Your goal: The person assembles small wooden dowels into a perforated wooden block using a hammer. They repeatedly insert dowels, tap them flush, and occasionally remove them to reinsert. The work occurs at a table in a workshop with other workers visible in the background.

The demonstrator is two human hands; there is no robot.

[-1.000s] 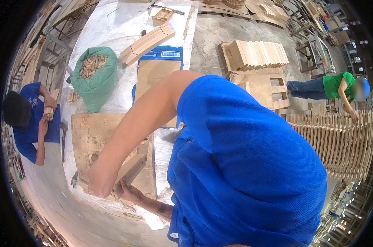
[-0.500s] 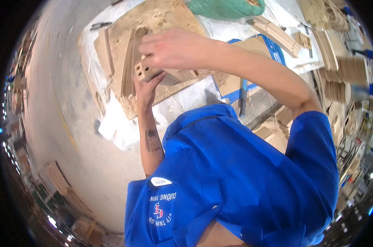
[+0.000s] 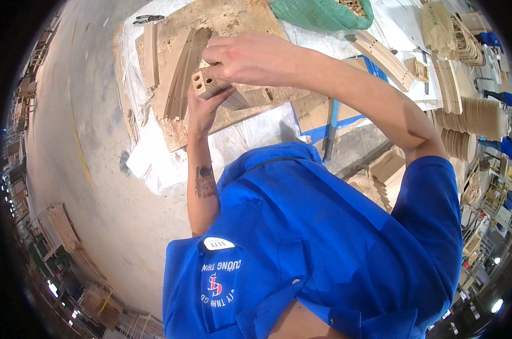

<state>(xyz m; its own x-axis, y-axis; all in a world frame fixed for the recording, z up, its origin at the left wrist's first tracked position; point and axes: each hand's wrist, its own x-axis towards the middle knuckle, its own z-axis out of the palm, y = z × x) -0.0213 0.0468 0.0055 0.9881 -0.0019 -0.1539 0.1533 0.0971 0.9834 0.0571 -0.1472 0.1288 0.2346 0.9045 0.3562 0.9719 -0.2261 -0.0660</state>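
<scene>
My left hand [image 3: 201,107] is wrapped around a bundle of pale wooden pieces [image 3: 202,83], tilted so that the drilled ends face me. Round holes show in those ends. Over the same ends hovers my right hand [image 3: 247,59], its fingers curled and pinched together, partly covering the holes. Whatever the right fingertips hold, if anything, is hidden. Just left of my hands, long wooden slats [image 3: 177,76] lie side by side on a worn board [image 3: 242,22]. Another short stack of slats [image 3: 150,56] rests farther left.
A green sack [image 3: 318,14] of small wooden pieces stands at the back. Drilled wooden strips [image 3: 383,59] lie to the right. A blue-and-black tool handle [image 3: 330,133] rests by my waist. Stacked curved wooden parts [image 3: 476,116] stand at far right.
The view has shifted slightly, so the work surface appears higher. My right fingers now cover more of the holed ends. My left hand keeps its hold on the wooden pieces.
</scene>
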